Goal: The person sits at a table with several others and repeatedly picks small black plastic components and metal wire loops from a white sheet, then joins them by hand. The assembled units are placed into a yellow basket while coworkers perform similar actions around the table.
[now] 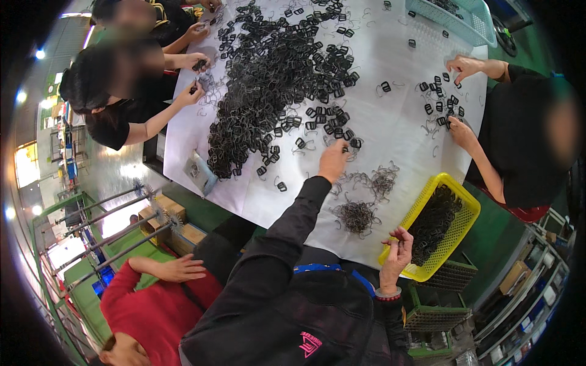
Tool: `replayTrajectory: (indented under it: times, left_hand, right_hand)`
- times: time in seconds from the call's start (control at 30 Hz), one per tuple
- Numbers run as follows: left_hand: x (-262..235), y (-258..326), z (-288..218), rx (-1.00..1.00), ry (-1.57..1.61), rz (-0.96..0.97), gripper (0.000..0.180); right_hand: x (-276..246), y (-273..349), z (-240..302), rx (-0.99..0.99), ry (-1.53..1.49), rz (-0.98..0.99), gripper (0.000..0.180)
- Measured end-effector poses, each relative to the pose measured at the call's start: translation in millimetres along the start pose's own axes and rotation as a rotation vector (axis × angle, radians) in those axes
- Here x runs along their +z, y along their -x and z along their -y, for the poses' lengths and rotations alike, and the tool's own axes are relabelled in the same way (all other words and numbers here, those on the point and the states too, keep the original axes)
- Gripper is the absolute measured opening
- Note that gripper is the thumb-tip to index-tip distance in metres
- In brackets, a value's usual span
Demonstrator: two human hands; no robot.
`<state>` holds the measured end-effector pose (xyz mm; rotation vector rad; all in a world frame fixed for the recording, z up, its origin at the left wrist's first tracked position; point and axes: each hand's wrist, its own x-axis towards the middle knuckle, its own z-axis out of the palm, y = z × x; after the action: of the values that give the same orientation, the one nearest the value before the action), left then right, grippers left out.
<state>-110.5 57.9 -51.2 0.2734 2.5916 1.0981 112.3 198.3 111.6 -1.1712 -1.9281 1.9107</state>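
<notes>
My left hand [332,161] reaches over the white-covered table, its fingers closed at the edge of a small group of black buckles [334,121]. A black buckle [346,149] shows at its fingertips. My right hand [397,255] is at the table's near edge, beside the yellow basket [471,215]. Its fingers are loosely curled and apart, and I see nothing held in them. Dark wire hooks or clips fill much of the basket. Between my hands lie two loose heaps of thin wire pieces [356,218], one nearer me than the other.
A large pile of black buckles [256,91] spreads over the table's left and middle. Co-workers' hands handle buckles at the left and right edges. A light blue basket [482,21] stands at the far right. A person in red [162,299] sits close on my left.
</notes>
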Motion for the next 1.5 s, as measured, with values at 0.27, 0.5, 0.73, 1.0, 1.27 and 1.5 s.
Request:
replayTrajectory:
  times: [0.27,0.5,0.73,1.0,1.27,1.5]
  left_hand:
    - [-49,-36,4,-0.539,1.050,0.547,0.024]
    - [2,-45,-16,0.375,-0.533,0.221,0.016]
    - [-12,-13,-25,0.192,-0.282,0.171,0.011]
    - [-60,45,-49,-0.513,0.907,0.451,0.017]
    - [-53,14,-14,-0.077,0.234,-0.037,0.016]
    - [-30,-55,22,0.273,-0.531,0.041,0.017]
  right_hand:
    - [11,4,-1,0.145,-0.054,0.073,0.027]
    - [0,2,3,0.153,-0.060,0.086,0.026]
    - [0,-15,2,0.130,-0.091,0.172,0.021]
    - [84,-70,2,0.425,-0.422,0.289,0.020]
    - [98,-110,-14,0.013,0.554,0.425,0.014]
    - [91,-139,9,0.163,0.256,0.397,0.014]
